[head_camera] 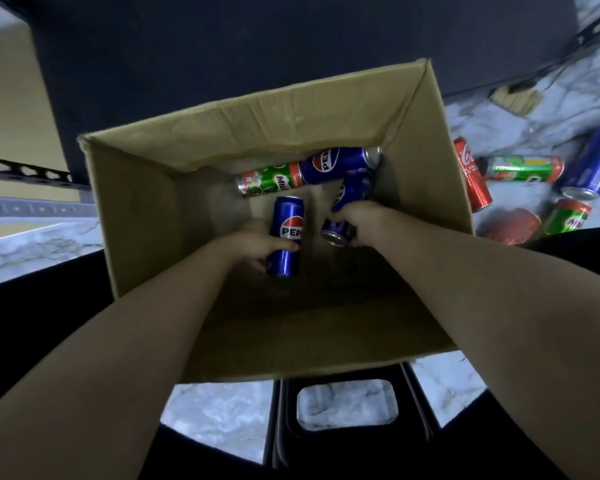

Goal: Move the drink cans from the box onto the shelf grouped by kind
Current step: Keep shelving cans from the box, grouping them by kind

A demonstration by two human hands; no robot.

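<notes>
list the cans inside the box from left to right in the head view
Pepsi can gripped by the left hand → Milo can lying on its side → Pepsi can gripped by the right hand. The far Pepsi can spans above both of the last two, so its place is unclear.

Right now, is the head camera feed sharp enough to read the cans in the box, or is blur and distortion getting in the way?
Head view: slightly soft, wide-angle bending at the edges; Pepsi can in the left hand reads clearly; can gripped by the right hand is blurred; box interior dim.
</notes>
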